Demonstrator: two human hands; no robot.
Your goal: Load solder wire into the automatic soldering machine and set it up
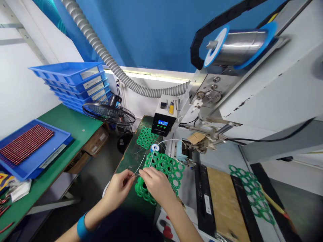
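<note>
My left hand [118, 186], with a blue band at the wrist, is closed in a pinch on a thin pale wire whose loose end sticks up. Close beside it, my right hand [156, 185] is also pinched, at the lower end of a thin white tube [151, 158] that arcs over to the soldering machine's head [202, 144]. The exact spot between the fingertips is too small to make out. Under and behind the hands lie stacked green ring-patterned circuit boards [164, 163]. A small blue-and-white solder spool [154, 148] stands just behind them.
A control box [164, 123] with a lit display stands behind. A large wire spool [244, 47] hangs upper right. More green boards [254, 195] lie right. Left are a desk fan [108, 112], stacked blue trays [73, 79] and a tray [60, 136] of small red-and-black parts.
</note>
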